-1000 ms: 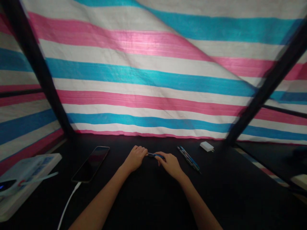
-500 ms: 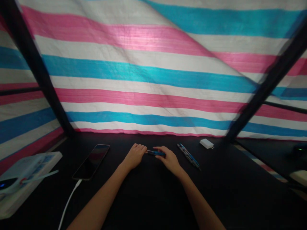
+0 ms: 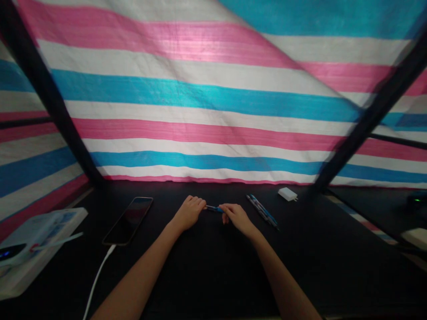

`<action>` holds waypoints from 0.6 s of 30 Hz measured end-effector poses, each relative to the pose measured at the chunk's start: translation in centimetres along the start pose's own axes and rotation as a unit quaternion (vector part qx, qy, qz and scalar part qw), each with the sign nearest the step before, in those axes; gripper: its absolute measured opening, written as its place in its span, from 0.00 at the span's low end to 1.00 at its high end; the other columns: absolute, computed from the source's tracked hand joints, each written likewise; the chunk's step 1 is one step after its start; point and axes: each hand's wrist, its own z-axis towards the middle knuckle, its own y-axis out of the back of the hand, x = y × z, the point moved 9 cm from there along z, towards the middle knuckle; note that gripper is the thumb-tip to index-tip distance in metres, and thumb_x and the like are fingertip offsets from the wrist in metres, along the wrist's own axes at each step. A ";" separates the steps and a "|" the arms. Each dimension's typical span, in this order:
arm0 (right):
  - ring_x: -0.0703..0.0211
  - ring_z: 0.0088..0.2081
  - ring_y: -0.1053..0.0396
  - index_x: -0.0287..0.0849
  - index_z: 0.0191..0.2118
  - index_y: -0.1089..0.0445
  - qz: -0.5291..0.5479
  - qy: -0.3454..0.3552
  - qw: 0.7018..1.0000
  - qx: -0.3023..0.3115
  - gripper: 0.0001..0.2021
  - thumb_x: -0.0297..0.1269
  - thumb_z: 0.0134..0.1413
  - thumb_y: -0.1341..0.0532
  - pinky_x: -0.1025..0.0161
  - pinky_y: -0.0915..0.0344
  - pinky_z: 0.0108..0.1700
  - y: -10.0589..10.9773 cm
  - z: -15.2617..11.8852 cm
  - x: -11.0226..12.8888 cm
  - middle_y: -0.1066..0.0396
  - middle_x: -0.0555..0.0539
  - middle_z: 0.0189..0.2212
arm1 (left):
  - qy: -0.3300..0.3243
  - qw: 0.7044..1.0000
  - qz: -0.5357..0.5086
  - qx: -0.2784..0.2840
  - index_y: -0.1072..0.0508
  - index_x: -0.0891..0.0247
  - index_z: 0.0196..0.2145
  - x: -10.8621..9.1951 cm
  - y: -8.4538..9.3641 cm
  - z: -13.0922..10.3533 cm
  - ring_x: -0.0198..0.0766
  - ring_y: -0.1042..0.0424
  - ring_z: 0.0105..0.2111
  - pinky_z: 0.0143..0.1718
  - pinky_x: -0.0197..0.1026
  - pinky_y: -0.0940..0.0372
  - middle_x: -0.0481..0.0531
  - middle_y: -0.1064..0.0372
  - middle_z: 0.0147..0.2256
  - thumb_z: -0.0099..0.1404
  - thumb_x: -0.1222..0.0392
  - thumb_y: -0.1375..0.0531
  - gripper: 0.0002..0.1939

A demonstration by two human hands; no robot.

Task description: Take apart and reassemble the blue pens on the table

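A slim pen (image 3: 212,208) with a blue part at its right end is held between my two hands, just above or on the black table. My left hand (image 3: 189,212) is closed round its left end. The fingers of my right hand (image 3: 236,218) pinch the blue end. Both ends of the pen are hidden by my fingers. To the right of my right hand, several pens (image 3: 262,211) lie side by side, slanting on the table.
A phone (image 3: 128,221) with a white cable (image 3: 98,278) lies left of my arms. Further left is a pale box (image 3: 43,249) with a device on it. A white charger plug (image 3: 287,194) lies at the back right. A striped sheet (image 3: 207,133) hangs behind the black table (image 3: 213,275).
My right hand's fingers have closed in from a looser hold to a pinch on the pen's blue end. My left hand keeps its grip. The view has tilted slightly.
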 end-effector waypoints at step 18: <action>0.62 0.30 0.33 0.43 0.43 0.32 -0.024 0.064 0.998 0.004 0.15 0.41 0.57 0.50 0.63 0.38 0.37 -0.5 -0.3 1.6 0.28 0.49 0.30 | -0.012 1.000 -0.001 0.014 0.37 0.64 0.32 -0.4 -0.4 0.0 0.39 0.39 0.31 0.35 0.41 0.48 0.50 0.36 0.30 0.64 0.69 0.53 0.08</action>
